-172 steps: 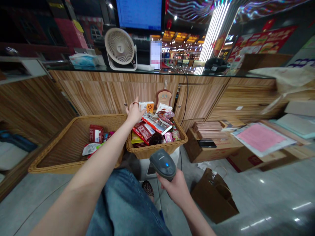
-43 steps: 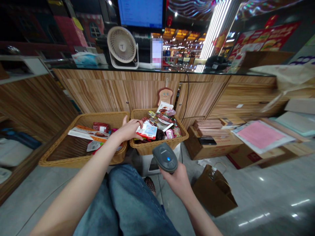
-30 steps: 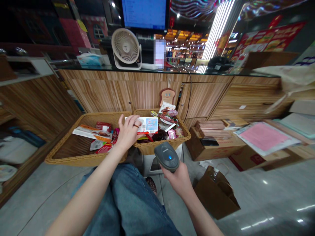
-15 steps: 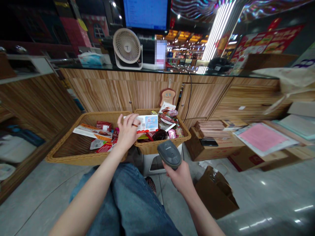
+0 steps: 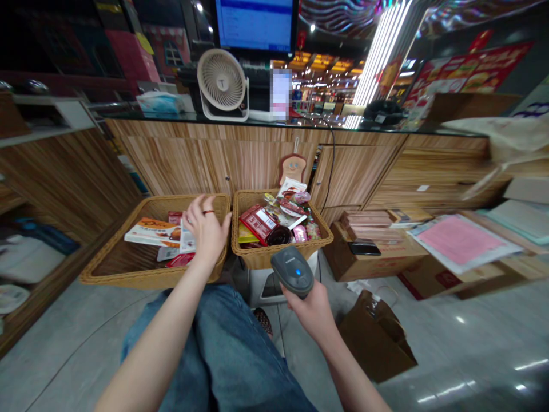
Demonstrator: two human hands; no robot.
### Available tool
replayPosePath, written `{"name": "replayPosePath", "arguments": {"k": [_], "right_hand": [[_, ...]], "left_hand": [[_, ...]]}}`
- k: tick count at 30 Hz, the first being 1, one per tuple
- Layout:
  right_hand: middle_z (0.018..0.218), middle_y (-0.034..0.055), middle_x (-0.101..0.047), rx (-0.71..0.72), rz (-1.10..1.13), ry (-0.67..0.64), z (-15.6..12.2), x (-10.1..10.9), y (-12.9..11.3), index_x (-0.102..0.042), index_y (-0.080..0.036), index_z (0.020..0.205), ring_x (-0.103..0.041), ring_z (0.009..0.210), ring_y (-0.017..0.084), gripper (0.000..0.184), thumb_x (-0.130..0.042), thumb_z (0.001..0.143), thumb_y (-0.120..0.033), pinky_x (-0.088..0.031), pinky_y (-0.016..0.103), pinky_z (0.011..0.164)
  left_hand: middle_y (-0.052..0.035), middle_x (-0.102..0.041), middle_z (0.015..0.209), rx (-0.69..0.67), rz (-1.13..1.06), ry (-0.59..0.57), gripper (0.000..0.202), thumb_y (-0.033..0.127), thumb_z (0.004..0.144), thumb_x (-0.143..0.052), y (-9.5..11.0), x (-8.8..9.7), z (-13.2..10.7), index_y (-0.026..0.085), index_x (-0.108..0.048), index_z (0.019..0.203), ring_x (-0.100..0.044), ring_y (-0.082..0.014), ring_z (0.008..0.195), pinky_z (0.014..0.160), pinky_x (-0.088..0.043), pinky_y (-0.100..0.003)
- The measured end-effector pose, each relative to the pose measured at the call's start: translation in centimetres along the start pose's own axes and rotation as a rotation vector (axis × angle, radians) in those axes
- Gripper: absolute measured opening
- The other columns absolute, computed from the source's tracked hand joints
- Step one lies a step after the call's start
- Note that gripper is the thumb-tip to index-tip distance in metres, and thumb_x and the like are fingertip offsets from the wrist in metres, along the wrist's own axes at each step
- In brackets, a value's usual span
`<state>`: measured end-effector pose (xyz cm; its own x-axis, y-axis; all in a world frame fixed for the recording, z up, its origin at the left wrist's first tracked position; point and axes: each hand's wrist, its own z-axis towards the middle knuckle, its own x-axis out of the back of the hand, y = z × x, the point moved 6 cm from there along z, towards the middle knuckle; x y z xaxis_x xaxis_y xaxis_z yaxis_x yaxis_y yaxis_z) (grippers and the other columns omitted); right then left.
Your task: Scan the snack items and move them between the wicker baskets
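Observation:
My left hand [image 5: 207,230] hangs over the right end of the wide left wicker basket [image 5: 141,279], fingers curled on a small white snack pack [image 5: 187,237] that stands on edge just above the goods there. An orange and white box [image 5: 151,231] lies beside it in that basket. My right hand [image 5: 312,312] is closed round a grey barcode scanner [image 5: 293,271] with a blue light, held in front of the smaller right basket [image 5: 274,256]. That basket is piled with snack packs, a red one [image 5: 257,220] on top.
Both baskets stand against a wooden counter [image 5: 257,154] carrying a fan [image 5: 222,83] and a monitor [image 5: 256,23]. To the right are cardboard boxes [image 5: 369,266] with a phone [image 5: 363,248], pink paper [image 5: 458,237], and a brown paper bag [image 5: 377,339] on the floor.
My left hand has carried the white pack from above the right basket leftward over the left basket. The scanner has stayed almost in place.

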<state>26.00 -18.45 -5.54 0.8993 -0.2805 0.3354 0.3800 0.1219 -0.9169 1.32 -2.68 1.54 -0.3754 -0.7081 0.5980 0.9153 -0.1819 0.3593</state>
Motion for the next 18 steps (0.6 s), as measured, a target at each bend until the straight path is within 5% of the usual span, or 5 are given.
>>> {"name": "replayPosePath", "arguments": {"k": [4,10,18], "right_hand": [[0.057,0.0048,-0.068,-0.002,0.013,-0.019,-0.1,-0.2,0.1,-0.065,-0.02,0.074,-0.071,0.06,0.026,0.02,-0.069,0.081,-0.039,-0.051,0.028,0.048],[0.055,0.0036,-0.066,0.008,0.031,0.005,0.1,0.4,-0.3,-0.062,-0.021,0.072,-0.068,0.056,0.024,0.021,-0.069,0.081,-0.039,-0.049,0.028,0.047],[0.057,0.0042,-0.067,0.009,0.019,0.015,0.2,1.1,-0.2,-0.061,-0.022,0.069,-0.068,0.06,0.024,0.022,-0.067,0.081,-0.039,-0.049,0.027,0.049]], "left_hand": [[-0.0163,-0.047,0.159,-0.211,-0.034,-0.181,0.06,0.032,0.093,-0.059,1.5,-1.6,0.3,0.021,-0.047,0.151,-0.04,-0.0349,0.148,0.125,-0.021,-0.058],[-0.0158,-0.04,0.167,-0.672,-0.006,-0.655,0.077,0.018,0.083,-0.055,5.3,-5.8,0.3,0.019,-0.041,0.159,-0.029,-0.0327,0.158,0.128,-0.004,-0.065],[-0.0198,-0.023,0.173,-0.637,0.195,-1.024,0.093,0.031,0.075,-0.071,6.8,-11.6,1.3,0.021,-0.038,0.162,-0.026,-0.0386,0.159,0.126,-0.005,-0.069]]}}
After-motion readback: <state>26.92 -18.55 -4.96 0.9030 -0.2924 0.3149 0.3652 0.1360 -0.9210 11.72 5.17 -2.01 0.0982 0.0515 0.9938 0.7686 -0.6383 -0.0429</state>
